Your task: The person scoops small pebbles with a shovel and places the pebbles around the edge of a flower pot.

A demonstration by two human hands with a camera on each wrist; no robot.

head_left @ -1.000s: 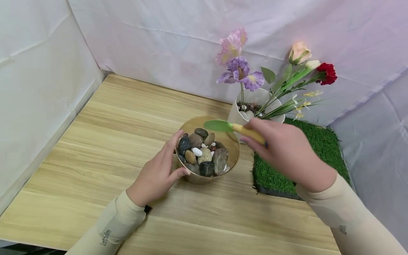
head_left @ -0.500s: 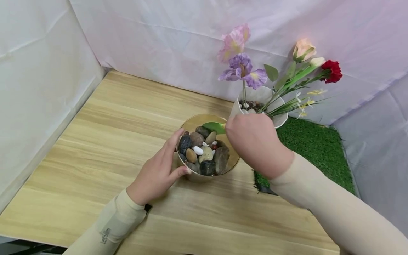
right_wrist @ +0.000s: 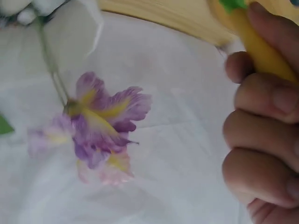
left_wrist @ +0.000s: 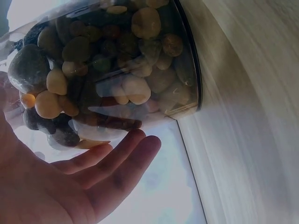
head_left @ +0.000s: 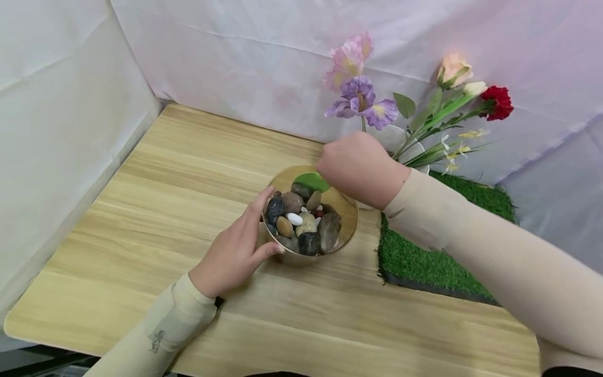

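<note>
A clear, gold-tinted bowl [head_left: 347, 220] stands on the wooden table, holding several smooth stones [head_left: 307, 224] in grey, brown, black and white. My left hand [head_left: 231, 248] rests against its left side, fingers and thumb spread along the rim. The left wrist view shows those fingers [left_wrist: 126, 168] fairly straight, tips right at the glass. My right hand [head_left: 360, 170] grips a small trowel by its yellow handle [right_wrist: 264, 51], fingers curled round it. The trowel's green blade [head_left: 312, 181] points into the back of the bowl, just over a dark stone; the hand hides the handle from the head view.
Behind my right hand stands a white pot [head_left: 395, 137] with artificial flowers, among them a purple iris [head_left: 361, 102] and a red carnation [head_left: 498, 103]. An artificial grass mat [head_left: 424, 264] lies to the right. White cloth walls [head_left: 226, 68] rise behind the table [head_left: 155, 173].
My right hand has turned over and moved left and then back, bringing the trowel's blade to the bowl's far side. The left hand has stayed on the bowl.
</note>
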